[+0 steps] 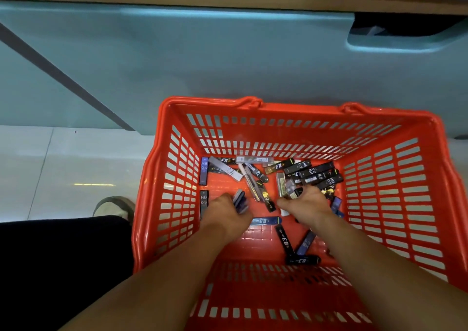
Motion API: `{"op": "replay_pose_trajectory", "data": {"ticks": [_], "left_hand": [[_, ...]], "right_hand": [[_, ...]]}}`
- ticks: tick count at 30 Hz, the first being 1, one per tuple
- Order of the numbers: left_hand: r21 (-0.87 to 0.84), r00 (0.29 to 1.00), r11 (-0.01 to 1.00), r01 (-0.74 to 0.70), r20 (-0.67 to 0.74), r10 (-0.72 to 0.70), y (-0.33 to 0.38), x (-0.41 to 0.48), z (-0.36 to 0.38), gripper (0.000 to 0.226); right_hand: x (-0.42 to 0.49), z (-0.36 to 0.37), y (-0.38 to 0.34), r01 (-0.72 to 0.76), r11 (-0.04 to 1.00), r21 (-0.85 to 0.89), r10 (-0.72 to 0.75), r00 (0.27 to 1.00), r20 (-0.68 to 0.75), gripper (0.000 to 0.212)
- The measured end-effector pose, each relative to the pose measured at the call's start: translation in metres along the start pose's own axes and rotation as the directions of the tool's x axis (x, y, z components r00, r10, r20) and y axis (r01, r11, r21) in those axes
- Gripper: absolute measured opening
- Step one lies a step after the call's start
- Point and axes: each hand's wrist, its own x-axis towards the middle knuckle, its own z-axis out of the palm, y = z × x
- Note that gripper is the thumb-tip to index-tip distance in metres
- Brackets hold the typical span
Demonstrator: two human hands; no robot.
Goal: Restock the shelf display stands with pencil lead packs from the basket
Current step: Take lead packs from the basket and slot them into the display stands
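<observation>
Both hands reach into the red basket [417, 178]. Left hand [225, 211] grips several blue lead packs [240, 200]. Right hand [307, 204] closes over scattered packs [314, 172].

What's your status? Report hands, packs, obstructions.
Both hands in the red basket. Left hand shut on a few packs. Right hand down on loose packs, grip unclear. Nothing blocking.

Red slotted basket [417, 191]; black and blue packs [316, 172].

The single head-worn view looks steeply down, close over a red slotted plastic basket [428, 204], with a pale teal shelf base [202, 59] at twelve o'clock.
</observation>
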Motion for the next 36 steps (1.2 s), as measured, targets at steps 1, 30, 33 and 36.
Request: {"op": "replay_pose_trajectory", "data": {"ticks": [1, 30, 33, 36], "left_hand": [[-0.048, 0.999, 0.999, 0.004, 0.032, -0.002, 0.003, -0.003, -0.003, 0.023], [-0.233, 0.681, 0.640, -0.732, -0.244, 0.691, 0.144, -0.254, -0.277, 0.025], [-0.185, 0.688, 0.664, -0.725, -0.246, 0.683, 0.142, -0.269, -0.310, 0.025], [-0.213, 0.709, 0.678, -0.703, -0.284, 0.646, 0.133, -0.271, -0.336, 0.021]], "right_hand": [[-0.005, -0.003, 0.001, 0.002, 1.000, -0.001, -0.001, 1.000, 0.017, 0.035], [-0.341, -0.197, -0.214, 0.436, 0.863, 0.255, -0.504, 0.780, 0.371, 0.035], [-0.353, -0.187, -0.242, 0.508, 0.801, 0.317, -0.591, 0.754, 0.287, 0.034], [-0.352, -0.165, -0.265, 0.567, 0.671, 0.477, -0.688, 0.716, 0.118, 0.042]]}}
